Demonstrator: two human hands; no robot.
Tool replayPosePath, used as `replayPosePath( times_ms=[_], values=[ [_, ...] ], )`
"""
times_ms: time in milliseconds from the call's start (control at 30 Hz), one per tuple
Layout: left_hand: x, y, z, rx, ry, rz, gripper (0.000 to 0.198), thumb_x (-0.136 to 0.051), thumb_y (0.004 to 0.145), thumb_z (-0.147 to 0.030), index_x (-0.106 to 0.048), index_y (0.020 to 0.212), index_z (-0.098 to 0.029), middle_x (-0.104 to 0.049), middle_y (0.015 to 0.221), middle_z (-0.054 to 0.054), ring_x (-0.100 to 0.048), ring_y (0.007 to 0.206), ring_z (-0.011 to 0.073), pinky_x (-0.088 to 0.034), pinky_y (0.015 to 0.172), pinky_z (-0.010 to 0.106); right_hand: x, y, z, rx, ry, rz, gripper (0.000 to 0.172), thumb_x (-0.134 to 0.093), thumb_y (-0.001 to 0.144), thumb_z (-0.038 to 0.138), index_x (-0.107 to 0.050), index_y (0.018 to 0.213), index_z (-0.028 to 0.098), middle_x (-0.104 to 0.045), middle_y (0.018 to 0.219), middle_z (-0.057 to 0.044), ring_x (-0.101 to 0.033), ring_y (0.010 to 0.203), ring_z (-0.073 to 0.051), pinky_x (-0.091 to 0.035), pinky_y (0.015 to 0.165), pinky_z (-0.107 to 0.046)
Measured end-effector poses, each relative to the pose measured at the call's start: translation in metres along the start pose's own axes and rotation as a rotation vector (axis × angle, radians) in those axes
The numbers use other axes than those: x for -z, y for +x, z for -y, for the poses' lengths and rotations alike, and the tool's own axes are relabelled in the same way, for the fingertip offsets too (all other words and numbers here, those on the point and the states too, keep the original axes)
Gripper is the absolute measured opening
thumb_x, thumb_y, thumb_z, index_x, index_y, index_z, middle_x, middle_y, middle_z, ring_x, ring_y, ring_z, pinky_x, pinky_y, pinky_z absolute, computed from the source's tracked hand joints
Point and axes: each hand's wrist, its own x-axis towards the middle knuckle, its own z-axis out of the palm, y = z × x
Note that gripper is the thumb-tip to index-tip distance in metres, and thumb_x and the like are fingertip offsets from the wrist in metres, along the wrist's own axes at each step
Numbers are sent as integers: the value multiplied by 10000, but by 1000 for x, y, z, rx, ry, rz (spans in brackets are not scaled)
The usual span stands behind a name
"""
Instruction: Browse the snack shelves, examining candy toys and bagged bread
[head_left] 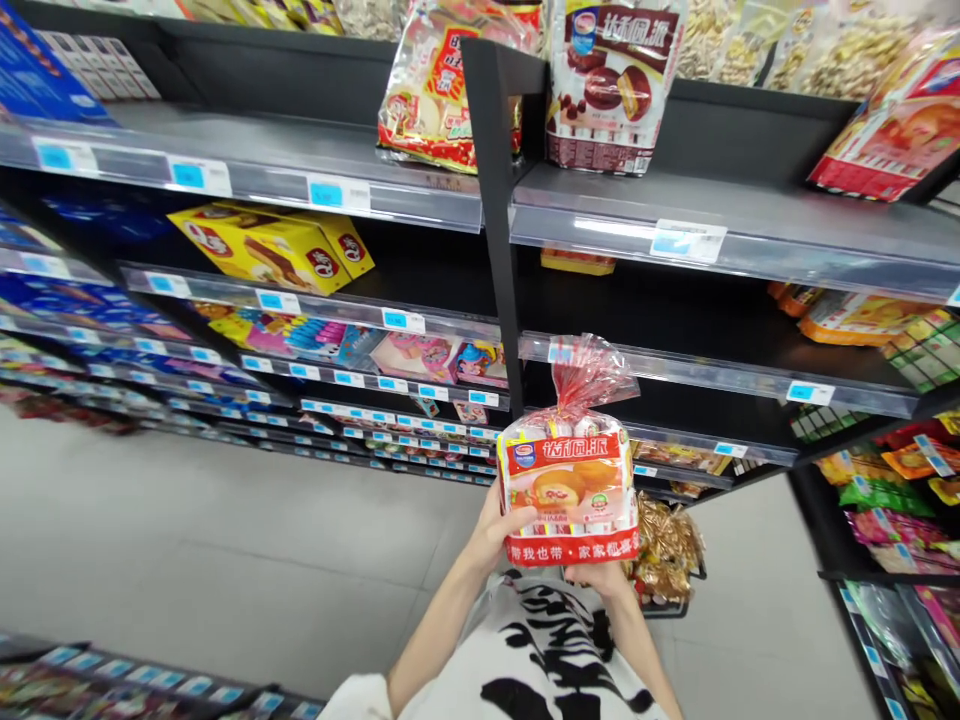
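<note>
Both my hands hold a clear and red bag of snack pies (566, 490) upright in front of my body, its gathered top pointing up. My left hand (495, 525) grips the bag's lower left side, the thumb lying across the front and the other fingers hidden behind. Under the bottom edge, my right hand (600, 575) supports it, with most of its fingers out of sight. Gold-wrapped goods (667, 550) lie in a dark basket (667, 608) just beyond my right hand, partly hidden by the bag.
Black shelving (491, 200) with price tags runs across the front. It bears a brown and white bag of pies (611, 85), a red snack bag (431, 90) and yellow boxes (274, 245). More shelving (825, 575) stands at right, and grey floor tiles (300, 520) lie below.
</note>
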Motion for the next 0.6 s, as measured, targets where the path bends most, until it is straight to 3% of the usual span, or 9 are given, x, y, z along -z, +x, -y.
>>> replayPosePath(
  times_ms=[133,267,400,467,600],
  values=[
    [-12,1,-3,34,31,-75,728,-929,657,-369,-635,1300,-196,-742,1276,134,-691,1196,415,-577,1011,523,-20,-8,-1,162,177,-39,665,-985,460,472,-740,1051,290,-780,1116,-76,-658,1237,-399,-456,1142,-560],
    [-22,6,-5,33,64,-54,791,-917,687,-450,-602,1372,-210,-694,1369,150,-651,1270,409,-557,1057,513,-35,-12,15,170,226,-66,778,-925,537,551,-677,1232,304,-771,1169,-92,-673,1216,-362,-462,1143,-582],
    [-30,9,-5,-143,114,22,953,-933,675,-450,-511,1509,-269,-533,1573,134,-454,1483,391,-458,1184,472,-43,-9,34,238,276,-103,763,-882,563,560,-669,1259,335,-765,1216,-71,-658,1247,-346,-499,1114,-567],
    [-33,9,-1,-202,124,23,911,-925,699,-427,-530,1505,-271,-499,1603,131,-405,1518,380,-423,1214,455,-44,-6,40,284,320,-118,724,-871,580,544,-681,1245,327,-769,1212,-67,-660,1248,-343,-510,1104,-563],
    [-35,8,9,-151,120,-16,672,-879,775,-424,-650,1380,-240,-606,1501,142,-515,1438,371,-465,1175,468,-42,0,44,344,406,-154,661,-867,625,505,-699,1224,282,-790,1168,-80,-704,1167,-337,-538,1067,-561]
  ],
)
